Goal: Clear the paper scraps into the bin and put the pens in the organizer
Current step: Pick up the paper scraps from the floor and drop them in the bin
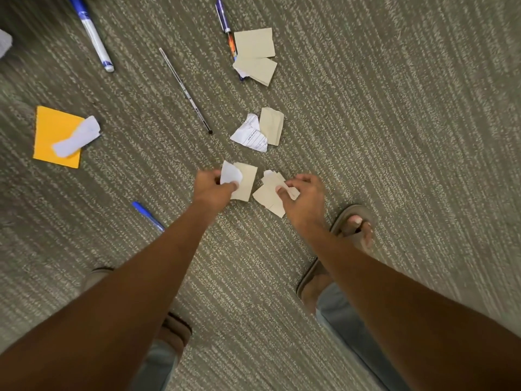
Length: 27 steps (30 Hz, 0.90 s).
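Paper scraps and pens lie scattered on a grey carpet. My left hand (210, 186) pinches a white scrap (230, 174) lying over a beige scrap (246, 182). My right hand (301, 197) pinches a small pile of beige scraps (267, 197). Further out lie a lined white scrap with a beige one (258, 131), and a beige pile (255, 56) covering part of a purple pen (224, 16). A thin clear pen (184, 90), a white-and-blue marker (91, 33) and a blue pen (148, 215) lie to the left. No bin or organizer is in view.
An orange sticky pad (52, 128) with a white scrap (77, 136) on it lies at the left. My sandalled feet (358, 230) stand on the carpet below my hands. A white object (4, 42) shows at the far left edge.
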### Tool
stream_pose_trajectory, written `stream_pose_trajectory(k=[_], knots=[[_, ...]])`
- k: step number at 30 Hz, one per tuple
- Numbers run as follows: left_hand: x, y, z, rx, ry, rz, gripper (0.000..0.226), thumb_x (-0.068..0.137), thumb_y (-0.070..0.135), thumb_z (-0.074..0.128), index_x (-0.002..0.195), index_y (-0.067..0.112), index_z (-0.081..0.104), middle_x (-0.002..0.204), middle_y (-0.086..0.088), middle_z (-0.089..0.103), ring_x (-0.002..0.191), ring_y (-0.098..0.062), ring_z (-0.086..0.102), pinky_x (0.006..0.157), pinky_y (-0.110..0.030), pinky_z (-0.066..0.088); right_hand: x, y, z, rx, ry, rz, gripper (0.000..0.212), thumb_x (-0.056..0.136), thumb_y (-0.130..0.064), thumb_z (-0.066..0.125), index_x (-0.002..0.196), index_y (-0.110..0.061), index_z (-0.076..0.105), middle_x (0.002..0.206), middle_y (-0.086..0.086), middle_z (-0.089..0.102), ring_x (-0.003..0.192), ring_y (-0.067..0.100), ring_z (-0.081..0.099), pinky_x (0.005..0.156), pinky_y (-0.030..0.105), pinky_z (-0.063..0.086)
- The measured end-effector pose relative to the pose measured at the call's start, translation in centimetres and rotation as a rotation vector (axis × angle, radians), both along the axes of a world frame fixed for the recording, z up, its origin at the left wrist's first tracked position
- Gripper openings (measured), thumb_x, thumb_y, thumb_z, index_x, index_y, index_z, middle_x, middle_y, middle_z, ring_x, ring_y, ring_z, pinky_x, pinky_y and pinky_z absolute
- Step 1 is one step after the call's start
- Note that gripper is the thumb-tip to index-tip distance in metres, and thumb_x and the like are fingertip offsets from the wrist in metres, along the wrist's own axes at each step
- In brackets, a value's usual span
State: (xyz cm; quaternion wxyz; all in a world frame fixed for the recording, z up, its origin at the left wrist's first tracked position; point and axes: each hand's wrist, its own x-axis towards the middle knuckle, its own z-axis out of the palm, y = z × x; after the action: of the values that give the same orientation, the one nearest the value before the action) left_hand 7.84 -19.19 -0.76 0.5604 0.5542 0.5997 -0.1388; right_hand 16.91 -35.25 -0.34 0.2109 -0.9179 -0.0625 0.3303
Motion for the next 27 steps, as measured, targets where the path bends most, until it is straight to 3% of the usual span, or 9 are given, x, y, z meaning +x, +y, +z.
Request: stream_pose_trajectory(k=[3, 7, 11, 14, 18, 21, 27], knots=[[-0.5, -0.2, -0.5, -0.015, -0.009, 0.039, 0.034, 0.081, 0.005, 0.072, 0.114, 0.001, 0.066, 0.096, -0.01, 0.067, 0.085, -0.025, 0.064, 0.073, -0.03, 0.051, -1.2, 0.4, -0.5, -0.138, -0.092, 0.135, 0.029, 0.087, -0.035, 0.069, 0.109, -0.016, 0.074, 0.132, 0.004, 0.049, 0.125, 0.024, 0.042, 0.099, 0.034, 0.04], [-1.3, -0.6, -1.0, -0.038, -0.004, 0.092, 0.033, 0.081, 0.004, 0.072, 0.112, 0.0, 0.066, 0.101, -0.014, 0.069, 0.085, -0.025, 0.064, 0.077, -0.034, 0.055, -1.9, 0.8, -0.8, -0.248, -0.154, 0.285, 0.034, 0.088, -0.036, 0.068, 0.115, -0.016, 0.07, 0.136, 0.004, 0.044, 0.121, 0.023, 0.047, 0.102, 0.037, 0.046], [-1.5, 0.0, -1.2, -0.093, -0.007, 0.18, 0.036, 0.079, 0.001, 0.073, 0.114, 0.001, 0.064, 0.099, -0.01, 0.064, 0.09, -0.028, 0.063, 0.087, -0.045, 0.056, -1.1, 1.1, -0.6, -0.211, -0.128, 0.289, 0.024, 0.086, -0.031, 0.072, 0.102, -0.013, 0.069, 0.114, 0.005, 0.063, 0.088, 0.017, 0.054, 0.075, 0.023, 0.04], [-1.9, 0.3, -0.7, -0.108, -0.034, 0.237, 0.033, 0.08, 0.001, 0.071, 0.112, 0.004, 0.064, 0.096, -0.007, 0.064, 0.086, -0.025, 0.063, 0.08, -0.041, 0.058, -0.5, 1.0, -0.1, -0.116, -0.023, 0.206, 0.014, 0.084, -0.025, 0.075, 0.089, -0.018, 0.065, 0.097, 0.006, 0.07, 0.083, 0.021, 0.062, 0.069, 0.026, 0.042], [-2.5, 1.5, 1.1, -0.116, -0.084, 0.306, 0.028, 0.081, -0.001, 0.07, 0.108, 0.006, 0.064, 0.098, -0.009, 0.065, 0.084, -0.025, 0.064, 0.074, -0.041, 0.058, 0.3, 2.0, 1.6, 0.128, 0.127, -0.017, 0.028, 0.08, -0.012, 0.079, 0.094, -0.016, 0.055, 0.102, 0.003, 0.066, 0.099, 0.021, 0.064, 0.078, 0.036, 0.053], [-3.4, 2.8, 2.9, -0.115, -0.113, 0.368, 0.029, 0.081, -0.001, 0.07, 0.108, 0.006, 0.063, 0.1, -0.011, 0.066, 0.087, -0.028, 0.065, 0.071, -0.04, 0.058, 0.9, 3.6, 3.2, 0.218, 0.225, -0.172, 0.033, 0.08, -0.009, 0.079, 0.1, -0.02, 0.056, 0.102, 0.006, 0.068, 0.09, 0.022, 0.069, 0.064, 0.027, 0.057], [-5.7, 7.0, 8.1, -0.075, -0.175, 0.451, 0.039, 0.08, -0.001, 0.072, 0.117, 0.002, 0.06, 0.102, -0.009, 0.067, 0.077, -0.017, 0.065, 0.049, -0.021, 0.052, 1.9, 7.8, 7.4, 0.32, 0.419, -0.301, 0.039, 0.082, -0.004, 0.076, 0.119, -0.004, 0.062, 0.111, 0.013, 0.07, 0.09, 0.026, 0.071, 0.054, 0.023, 0.056]])
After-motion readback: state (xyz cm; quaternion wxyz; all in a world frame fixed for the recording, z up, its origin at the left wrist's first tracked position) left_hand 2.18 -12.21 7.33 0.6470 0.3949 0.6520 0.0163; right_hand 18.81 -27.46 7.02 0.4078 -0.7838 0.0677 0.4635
